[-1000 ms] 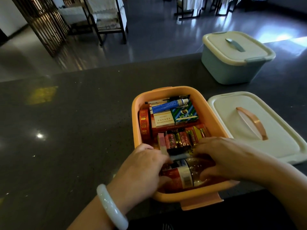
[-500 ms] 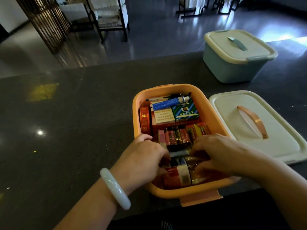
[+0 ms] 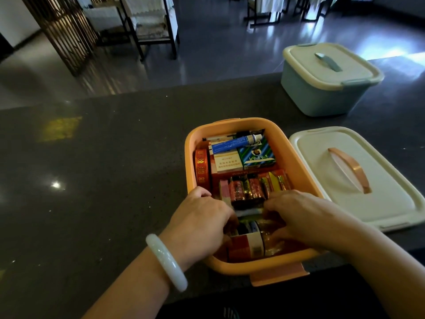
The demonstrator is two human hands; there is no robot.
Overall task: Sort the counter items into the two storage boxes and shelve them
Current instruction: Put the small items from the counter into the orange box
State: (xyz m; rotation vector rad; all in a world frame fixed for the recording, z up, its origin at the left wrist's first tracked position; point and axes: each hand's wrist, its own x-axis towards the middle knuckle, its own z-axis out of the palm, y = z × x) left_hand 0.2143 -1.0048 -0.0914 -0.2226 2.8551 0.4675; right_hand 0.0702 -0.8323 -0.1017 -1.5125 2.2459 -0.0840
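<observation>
The orange storage box (image 3: 232, 267) sits open at the near edge of the dark desk (image 3: 92, 180), packed with small cartons, a blue tube (image 3: 234, 143) and wrapped snacks. Both hands reach into its near end: the left hand (image 3: 200, 223) and right hand (image 3: 305, 217) have fingers curled down around a bottle with a red label (image 3: 249, 246) lying on its side. Its cream lid (image 3: 358, 178) lies just right. A closed teal storage box (image 3: 326, 81) stands far right.
</observation>
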